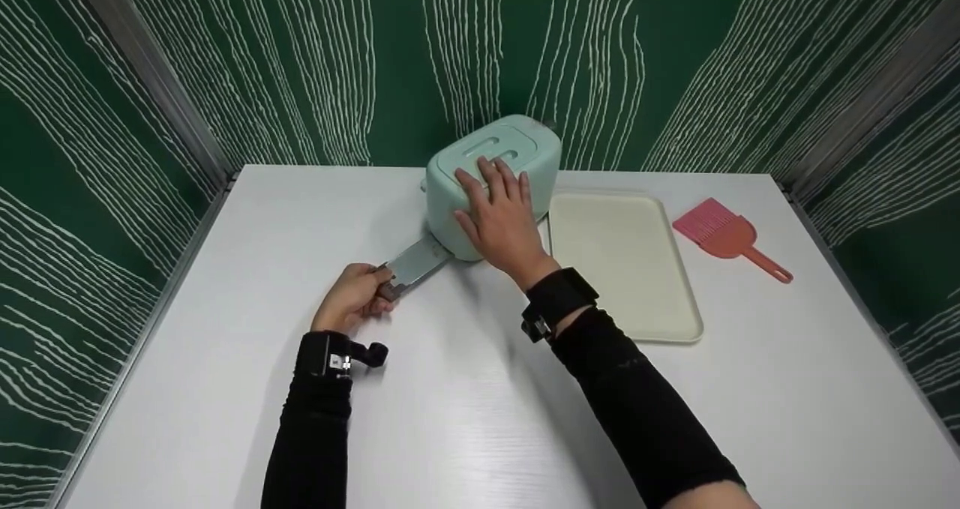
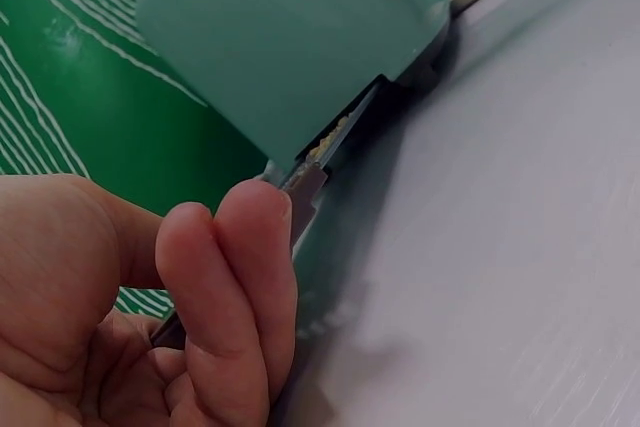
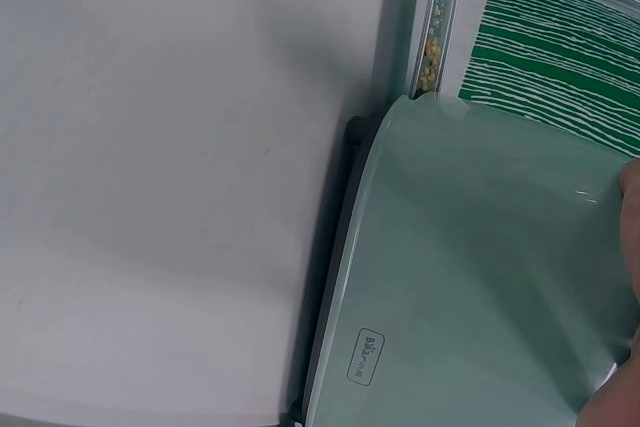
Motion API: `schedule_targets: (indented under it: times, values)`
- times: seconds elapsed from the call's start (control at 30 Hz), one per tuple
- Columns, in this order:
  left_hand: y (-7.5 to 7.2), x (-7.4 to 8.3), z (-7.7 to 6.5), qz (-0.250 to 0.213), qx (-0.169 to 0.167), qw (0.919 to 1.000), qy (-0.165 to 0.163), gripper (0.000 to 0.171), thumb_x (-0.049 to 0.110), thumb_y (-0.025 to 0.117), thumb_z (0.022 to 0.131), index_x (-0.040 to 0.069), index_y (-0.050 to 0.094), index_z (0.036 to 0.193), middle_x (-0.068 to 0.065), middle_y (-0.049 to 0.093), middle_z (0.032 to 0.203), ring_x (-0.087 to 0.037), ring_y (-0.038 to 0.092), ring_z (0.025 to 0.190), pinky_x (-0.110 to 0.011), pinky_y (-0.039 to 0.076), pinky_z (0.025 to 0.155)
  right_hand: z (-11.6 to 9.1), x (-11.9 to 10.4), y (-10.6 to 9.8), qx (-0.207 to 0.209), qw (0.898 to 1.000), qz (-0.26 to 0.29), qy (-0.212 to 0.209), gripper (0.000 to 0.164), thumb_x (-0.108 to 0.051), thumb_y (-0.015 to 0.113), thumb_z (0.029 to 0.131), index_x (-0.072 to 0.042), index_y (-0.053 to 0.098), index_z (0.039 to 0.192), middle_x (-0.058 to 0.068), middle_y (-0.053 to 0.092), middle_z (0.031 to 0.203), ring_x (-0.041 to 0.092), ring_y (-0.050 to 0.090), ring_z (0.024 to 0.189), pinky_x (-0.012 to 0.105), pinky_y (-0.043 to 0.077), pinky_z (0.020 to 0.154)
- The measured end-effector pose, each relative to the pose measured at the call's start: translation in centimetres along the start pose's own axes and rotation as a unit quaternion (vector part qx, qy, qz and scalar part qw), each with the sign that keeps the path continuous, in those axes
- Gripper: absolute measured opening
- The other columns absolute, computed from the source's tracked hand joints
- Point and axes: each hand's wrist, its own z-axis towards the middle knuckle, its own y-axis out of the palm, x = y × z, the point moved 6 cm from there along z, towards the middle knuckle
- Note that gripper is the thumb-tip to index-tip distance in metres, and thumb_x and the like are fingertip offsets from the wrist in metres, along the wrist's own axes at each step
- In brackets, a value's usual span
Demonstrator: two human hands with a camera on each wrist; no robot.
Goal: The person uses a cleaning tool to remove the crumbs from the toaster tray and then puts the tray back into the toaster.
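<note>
A mint-green toaster (image 1: 487, 187) stands at the back middle of the table, its two slots facing up. From its near left end sticks out a flat metal crumb tray (image 1: 417, 263). My left hand (image 1: 352, 295) pinches the outer end of that tray between thumb and fingers. Yellowish crumbs (image 3: 430, 52) lie along the tray in the right wrist view, and the tray's inner end is hidden inside the toaster. With fingers spread, my right hand (image 1: 499, 220) rests on the toaster's top and near edge.
A cream rectangular tray (image 1: 626, 269) lies right of the toaster, close to its side. Farther right are a pink brush (image 1: 706, 220) and an orange dustpan (image 1: 739, 243) together. Green walls with white lines (image 1: 397, 67) enclose the white table (image 1: 450, 404).
</note>
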Motion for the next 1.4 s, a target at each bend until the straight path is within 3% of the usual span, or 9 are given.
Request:
schedule_targets:
  times: [0.37,0.6,0.83,1.4]
  values:
    - [-0.4,-0.3,-0.5,0.007,0.001,1.0,0.002,0.03,0.015,0.048,0.115,-0.011,0.048,0.13,-0.004,0.065,0.075,-0.005,0.061,0.049,-0.015,0.051,0.045,0.1,0.0,0.0,0.0,1.0,-0.008,0.0,0.06,-0.047,0.047,0.115,-0.022,0.034,0.168,0.018,0.026,0.176,0.04,0.02,0.165,0.069,0.012,0.135]
    - [-0.7,-0.3,-1.1,0.007,0.0,1.0,0.001,0.025,0.014,0.048,0.115,-0.009,0.05,0.125,-0.002,0.062,0.073,-0.005,0.061,0.048,-0.015,0.05,0.046,0.0,-0.2,-0.2,0.016,1.0,-0.007,-0.014,0.058,-0.044,0.05,0.115,-0.019,0.038,0.166,0.021,0.03,0.173,0.043,0.024,0.163,0.071,0.016,0.133]
    - [-0.6,-0.3,-1.1,0.011,0.0,0.9999,0.007,0.027,0.014,0.048,0.114,-0.01,0.05,0.127,-0.002,0.062,0.074,-0.005,0.06,0.048,-0.016,0.05,0.046,0.0,-0.1,-0.1,-0.001,1.0,-0.01,-0.005,0.06,-0.046,0.047,0.115,-0.021,0.034,0.168,0.019,0.027,0.176,0.041,0.02,0.165,0.069,0.013,0.135]
    - [-1.4,-0.8,-1.7,0.016,0.003,0.9998,0.012,0.021,0.014,0.05,0.114,-0.006,0.051,0.12,-0.001,0.062,0.074,-0.004,0.061,0.049,-0.017,0.052,0.047,0.1,0.0,0.1,0.005,1.0,-0.013,-0.006,0.059,-0.046,0.048,0.115,-0.021,0.036,0.167,0.018,0.028,0.175,0.041,0.022,0.165,0.07,0.015,0.134]
